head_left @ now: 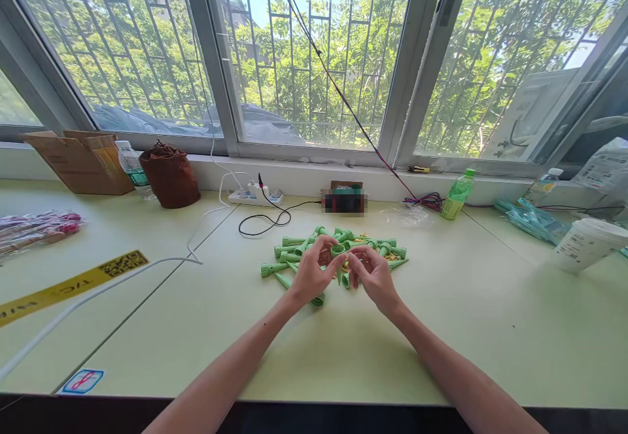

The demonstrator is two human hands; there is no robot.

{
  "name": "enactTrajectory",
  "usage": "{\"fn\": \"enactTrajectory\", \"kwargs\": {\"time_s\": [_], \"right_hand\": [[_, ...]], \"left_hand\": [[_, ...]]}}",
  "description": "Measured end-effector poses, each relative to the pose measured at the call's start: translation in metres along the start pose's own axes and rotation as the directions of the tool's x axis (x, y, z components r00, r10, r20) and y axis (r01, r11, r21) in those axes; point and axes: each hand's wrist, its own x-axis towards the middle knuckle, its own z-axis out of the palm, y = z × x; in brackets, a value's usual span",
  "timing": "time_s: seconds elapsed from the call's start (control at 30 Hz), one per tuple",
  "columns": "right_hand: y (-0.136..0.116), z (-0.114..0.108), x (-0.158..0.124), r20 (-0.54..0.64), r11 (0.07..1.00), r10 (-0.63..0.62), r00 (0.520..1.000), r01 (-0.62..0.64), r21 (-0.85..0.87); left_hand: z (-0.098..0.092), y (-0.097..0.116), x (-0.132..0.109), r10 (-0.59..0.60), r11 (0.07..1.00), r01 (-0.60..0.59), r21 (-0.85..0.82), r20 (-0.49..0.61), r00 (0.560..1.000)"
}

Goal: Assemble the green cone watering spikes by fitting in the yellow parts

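Note:
A heap of several green plastic cone-shaped spikes (294, 248) lies on the pale green table (343, 349), with small yellow pieces among them. My left hand (310, 273) is closed around one green spike (338, 256), holding it upright with its open round end on top. My right hand (373, 275) is just to the right of it, fingers curled and pinched near the spike's side; whether it holds a small piece is hidden.
Along the window sill stand a cardboard box (81, 159), a water bottle (133, 168), a brown bag (169, 175), a power strip (254, 194) with cables, and a green bottle (457, 194). A paper cup (583, 243) lies at the right. Yellow tape (69, 286) crosses the left.

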Motion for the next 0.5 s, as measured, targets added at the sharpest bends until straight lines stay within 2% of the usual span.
{"fn": "enactTrajectory", "kwargs": {"time_s": [0.1, 0.2, 0.37, 0.5], "right_hand": [[0.0004, -0.0004, -0.0013, 0.014, 0.999, -0.025, 1.0, 0.026, -0.044], [0.0016, -0.0005, -0.0022, 0.025, 0.997, -0.032, 0.999, 0.033, -0.074], [0.0044, -0.0012, -0.001, 0.012, 0.997, -0.038, 0.999, 0.039, -0.063], [0.0038, -0.0022, -0.0002, 0.012, 0.998, -0.04, 0.999, 0.04, -0.056]], "left_hand": [[-0.0001, 0.0012, 0.0011, -0.08, 0.991, 0.078, -0.108, -0.013, 0.997], [0.0001, 0.0013, 0.0013, -0.11, 0.982, 0.105, -0.155, -0.027, 0.994], [0.0005, 0.0016, 0.0, -0.091, 0.982, 0.091, -0.164, 0.012, 0.996], [0.001, 0.002, -0.0017, -0.036, 0.993, 0.041, -0.112, 0.042, 0.998]]}}
